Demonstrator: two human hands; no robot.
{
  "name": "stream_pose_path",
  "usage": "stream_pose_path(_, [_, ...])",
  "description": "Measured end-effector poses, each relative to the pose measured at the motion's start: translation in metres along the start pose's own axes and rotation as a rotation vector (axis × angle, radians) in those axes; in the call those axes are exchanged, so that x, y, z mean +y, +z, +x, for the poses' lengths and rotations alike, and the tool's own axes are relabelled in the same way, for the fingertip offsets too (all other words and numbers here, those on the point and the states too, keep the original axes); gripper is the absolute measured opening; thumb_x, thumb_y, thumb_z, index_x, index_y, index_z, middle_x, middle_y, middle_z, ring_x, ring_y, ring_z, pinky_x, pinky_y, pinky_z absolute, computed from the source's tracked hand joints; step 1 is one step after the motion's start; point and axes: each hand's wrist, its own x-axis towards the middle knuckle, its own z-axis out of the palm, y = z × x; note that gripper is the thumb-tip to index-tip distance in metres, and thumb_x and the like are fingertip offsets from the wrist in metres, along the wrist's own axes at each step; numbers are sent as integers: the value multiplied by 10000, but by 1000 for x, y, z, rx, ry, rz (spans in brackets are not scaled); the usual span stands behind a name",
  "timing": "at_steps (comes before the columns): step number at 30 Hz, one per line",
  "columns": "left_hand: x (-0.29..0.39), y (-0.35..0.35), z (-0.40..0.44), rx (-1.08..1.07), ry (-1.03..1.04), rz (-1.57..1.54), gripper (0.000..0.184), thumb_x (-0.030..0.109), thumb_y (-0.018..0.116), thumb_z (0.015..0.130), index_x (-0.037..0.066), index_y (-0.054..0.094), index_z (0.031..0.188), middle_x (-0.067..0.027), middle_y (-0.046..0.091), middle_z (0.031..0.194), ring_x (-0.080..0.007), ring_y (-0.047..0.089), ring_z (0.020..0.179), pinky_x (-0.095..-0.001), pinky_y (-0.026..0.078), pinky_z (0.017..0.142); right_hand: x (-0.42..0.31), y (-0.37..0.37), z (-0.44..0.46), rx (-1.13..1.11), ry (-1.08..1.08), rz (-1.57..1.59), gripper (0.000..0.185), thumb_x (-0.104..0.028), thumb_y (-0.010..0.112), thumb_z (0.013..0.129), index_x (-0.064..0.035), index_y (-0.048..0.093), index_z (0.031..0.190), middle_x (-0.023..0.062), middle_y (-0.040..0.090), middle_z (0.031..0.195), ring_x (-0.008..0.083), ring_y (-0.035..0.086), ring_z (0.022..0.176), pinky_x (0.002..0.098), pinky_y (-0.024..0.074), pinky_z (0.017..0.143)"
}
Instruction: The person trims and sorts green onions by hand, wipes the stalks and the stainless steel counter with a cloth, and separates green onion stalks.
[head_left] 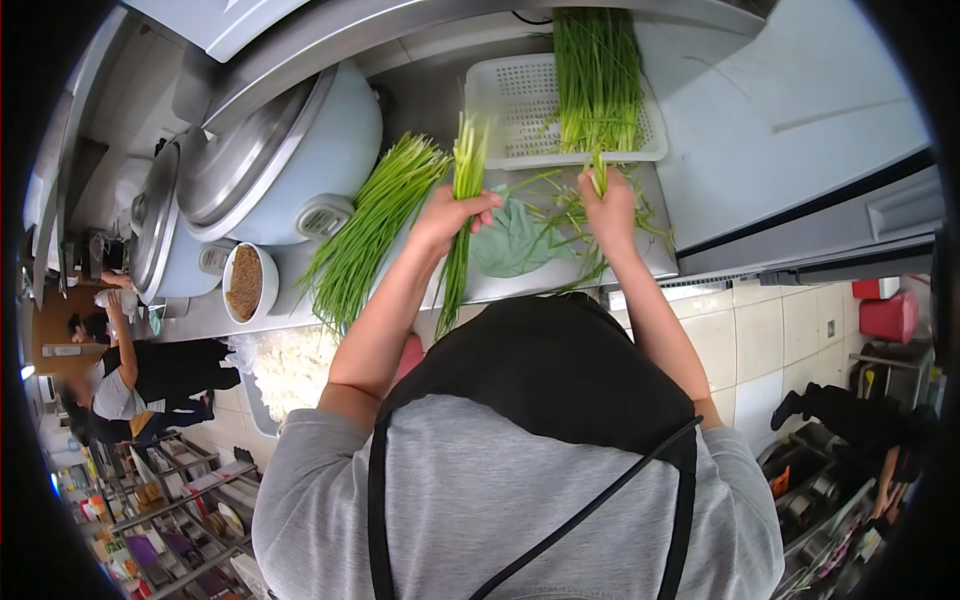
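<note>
Now | My left hand [447, 216] grips 1 slim bunch of long green stalks [466, 175], axis running away from me | Bunch lies left of my right hand [609, 208], which pinches yellow-green bits [598, 172] nearer the white perforated plastic basket [518, 95]

head cam, wide fisheye, aimed forward and down, wearer's torso [530, 490] close at bottom centre, counter [428, 100] beyond, upper half
</note>
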Motion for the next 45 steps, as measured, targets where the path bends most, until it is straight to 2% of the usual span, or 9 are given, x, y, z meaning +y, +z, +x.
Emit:
stream_pose_path(2, [4, -5, -2, 3, -21, -1, 170, 134, 614, 730, -22, 579, 787, -57, 543, 615, -109, 456, 507, -232, 358, 480, 5, -7, 1, 9, 41, -20, 245, -204, 644, 732, 15, 536, 719, 74, 505, 600, 140, 462, 529, 288, 385, 515])
stream_pose_path(4, [4, -2, -2, 12, -9, -29, 172, 142, 616, 725, -19, 588, 776, -58, 551, 612, -109, 457, 500, -228, 358, 482, -10, -22, 6, -243, 397, 43, 238, -226, 644, 741, -7, 555, 713, 49, 503, 589, 119, 439, 510, 279, 362, 472])
stream_pose_path(8, [-6, 9, 5, -77, 13, -79, 205, 167, 624, 727, -21, 595, 804, -82, 590, 664, -123, 506, 536, -231, 381, 511, -22, -21, 5, -369, 697, 325, 251, -266, 601, 786, -18, 563, 776, 15, 497, 655, 75, 444, 556, 226, 333, 458])
stream_pose_path(10, [-5, 21, 1, -107, -35, -106, 226, 176, 623, 733, -25, 591, 830, -98, 603, 707, -134, 531, 571, -236, 393, 530, -26, -15, 3, -508, 765, 960, 243, -260, 569, 814, -18, 555, 818, 3, 494, 698, 64, 430, 554, 199, 316, 465])
stream_pose_path(16, [-3, 29, -3, -37, -30, -156, 285, 184, 609, 750, -33, 578, 931, -136, 620, 826, -156, 569, 641, -264, 420, 582, -50, -9, 16, -119, 833, 1173, 172, -184, 565, 803, -30, 540, 874, 11, 491, 690, 80, 406, 490, 214, 309, 443])
stream_pose_path(23, [4, 35, -13, -308, -66, -6, 297, 177, 568, 781, -40, 555, 983, -105, 607, 762, -125, 540, 592, -234, 412, 515, -55, 2, 17, -445, 619, 1005, 193, -200, 585, 800, -23, 534, 856, -12, 465, 709, 48, 349, 507, 200, 273, 436])
stream_pose_path(34, [0, 27, -8, 35, -59, -240, 330, 185, 566, 801, -64, 492, 1004, -182, 593, 897, -215, 602, 778, -280, 467, 634, -48, -2, 17, -380, 779, 1140, 215, -172, 560, 814, -2, 552, 946, 4, 470, 788, 52, 363, 554, 181, 290, 448])
stream_pose_path(41, [-3, 30, -4, 12, -28, -235, 273, 125, 600, 767, -64, 523, 949, -147, 598, 823, -183, 583, 703, -274, 449, 615, -42, -1, 16, -388, 708, 1081, 205, -166, 559, 811, 4, 567, 925, 12, 505, 766, 53, 371, 534, 189, 291, 438])
stream_pose_path(45, [-5, 33, 1, 46, 42, -274, 224, 80, 617, 745, -48, 535, 910, -107, 578, 771, -166, 556, 646, -276, 438, 572, -51, 0, 8, -358, 619, 767, 143, -121, 595, 754, 8, 599, 817, -22, 499, 595, 54, 411, 508, 210, 326, 461])
